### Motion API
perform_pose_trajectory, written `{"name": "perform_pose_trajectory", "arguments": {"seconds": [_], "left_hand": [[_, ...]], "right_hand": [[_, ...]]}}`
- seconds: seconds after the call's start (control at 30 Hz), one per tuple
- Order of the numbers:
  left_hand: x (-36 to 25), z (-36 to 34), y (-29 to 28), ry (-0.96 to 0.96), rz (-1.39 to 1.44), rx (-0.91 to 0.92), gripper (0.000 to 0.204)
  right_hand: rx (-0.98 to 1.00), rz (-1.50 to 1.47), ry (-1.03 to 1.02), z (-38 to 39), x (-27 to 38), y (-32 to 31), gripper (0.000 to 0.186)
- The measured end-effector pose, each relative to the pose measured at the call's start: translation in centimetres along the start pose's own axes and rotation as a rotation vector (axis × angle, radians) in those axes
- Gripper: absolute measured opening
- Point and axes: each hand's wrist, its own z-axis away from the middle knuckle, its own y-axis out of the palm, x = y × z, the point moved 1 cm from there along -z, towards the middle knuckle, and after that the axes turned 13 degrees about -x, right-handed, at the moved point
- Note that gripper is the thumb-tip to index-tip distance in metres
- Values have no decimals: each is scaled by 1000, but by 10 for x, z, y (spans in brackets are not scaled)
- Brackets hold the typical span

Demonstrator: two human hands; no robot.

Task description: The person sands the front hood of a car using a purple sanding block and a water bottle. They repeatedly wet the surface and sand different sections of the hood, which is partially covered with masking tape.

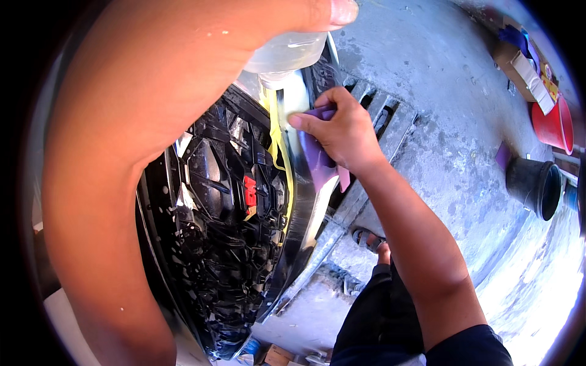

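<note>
My left hand (293, 17) reaches across the top, curled over a translucent plastic bottle (287, 49) whose neck points down. My right hand (342, 131) pinches a purple sheet (317, 165), apparently abrasive paper, against the pale edge of a black vehicle body panel (299, 250). Yellow masking tape (274, 133) runs along that edge, hanging loose in places. Left of it is a glossy black honeycomb-like grille (213, 195) with a small red part (249, 192). Part of the bottle is hidden behind my left hand and forearm.
A slotted drain (397, 122) crosses the concrete floor (439, 73) beside the panel. My sandalled foot (369, 241) stands below. At the right are a black bucket (528, 186), a red bucket (552, 128), a purple scrap and cardboard boxes (519, 67). More small items lie at the bottom.
</note>
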Motion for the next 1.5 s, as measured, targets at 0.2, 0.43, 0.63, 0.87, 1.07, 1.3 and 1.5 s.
{"name": "perform_pose_trajectory", "arguments": {"seconds": [0.2, 0.43, 0.63, 0.87, 1.07, 1.3, 1.5], "left_hand": [[-2, -1, 0, -2, -4, -14, 40], [-2, -3, 5, -3, 0, -23, 41], [-1, -1, -1, -11, -1, -54, 41], [0, -1, -1, -16, -1, -69, 42], [1, 0, 2, -23, 5, -81, 42], [1, 1, 4, -29, 10, -97, 42], [-2, 1, 4, -25, 11, -105, 43]], "right_hand": [[-5, 34, 18, 2, -11, -1, 56], [-13, -13, -106, 0, -2, 8, 56], [37, 16, -44, -3, -8, 1, 59], [67, 10, 108, 0, -16, -3, 60], [50, 38, -15, -3, -1, 6, 62], [72, 6, 13, -4, 4, 9, 62], [24, -28, 110, 1, -13, 2, 61]]}}
